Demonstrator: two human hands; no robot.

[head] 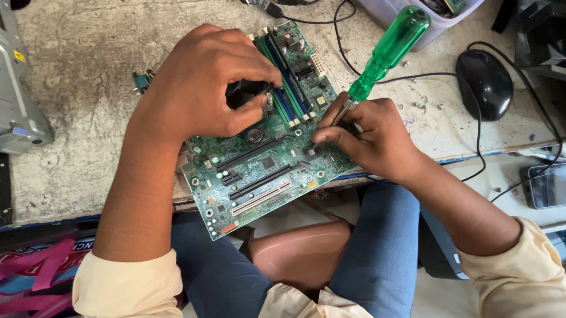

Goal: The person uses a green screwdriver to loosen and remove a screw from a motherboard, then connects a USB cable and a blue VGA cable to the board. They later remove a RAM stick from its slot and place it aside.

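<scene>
The motherboard, a green desktop board, lies at an angle in the middle of the frame, its lower corner hanging over the front edge of the worn grey workbench above the person's knees. The left hand covers the board's upper middle, fingers curled and closed around the dark cooler mounted there; only a small part of that cooler shows between thumb and fingers, so I cannot tell whether it is loose or still fastened. The right hand is clamped on a green-handled screwdriver, pinching the metal shaft low down, with the handle slanting toward the upper right. The tip is hidden behind the fingertips, at the board's right-hand part near the memory slots.

Judging from how things lie, the work looks to be in its middle: the board is already out of any case and bare on the bench, while the blue memory slots, the long black expansion slots and the cooler still sit on it. No loose screws can be made out.

Around it: a black mouse at the right, a clear plastic tub of parts at the upper right, a grey metal case at the upper left, and a phone on a lower shelf at the right edge.
</scene>
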